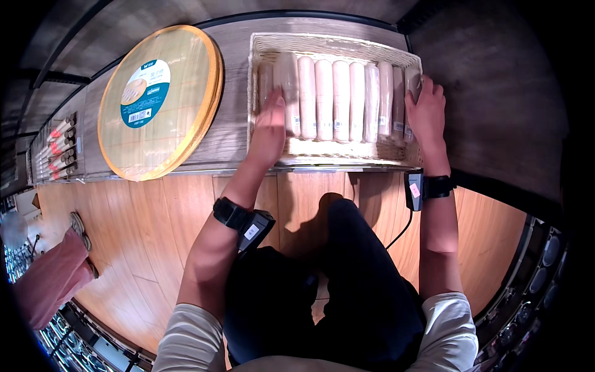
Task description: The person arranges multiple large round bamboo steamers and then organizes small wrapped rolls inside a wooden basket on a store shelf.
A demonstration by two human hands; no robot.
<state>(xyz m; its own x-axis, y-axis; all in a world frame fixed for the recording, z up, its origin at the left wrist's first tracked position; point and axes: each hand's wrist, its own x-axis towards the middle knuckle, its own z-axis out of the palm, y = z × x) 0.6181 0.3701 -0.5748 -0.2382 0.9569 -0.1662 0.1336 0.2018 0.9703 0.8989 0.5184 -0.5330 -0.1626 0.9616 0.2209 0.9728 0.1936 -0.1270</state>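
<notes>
A cream woven basket [334, 42] on the shelf holds a row of wooden rolling pins [341, 100], several in clear wrap with small labels. My left hand [270, 125] reaches in at the basket's left end, its fingers beside a thicker wrapped rolling pin [289, 93]; whether it grips that pin cannot be told. My right hand [427, 107] is at the basket's right end, fingers bent over the rim by the last wrapped pin [412, 100]. Its fingertips are partly hidden, so its hold is unclear.
Left of the basket lies a stack of round bamboo trays [158, 102] with a printed label. Bundled wooden rods [60, 149] lie farther left. A dark panel [492, 102] bounds the shelf at right. A person in pink trousers [56, 279] stands at the lower left.
</notes>
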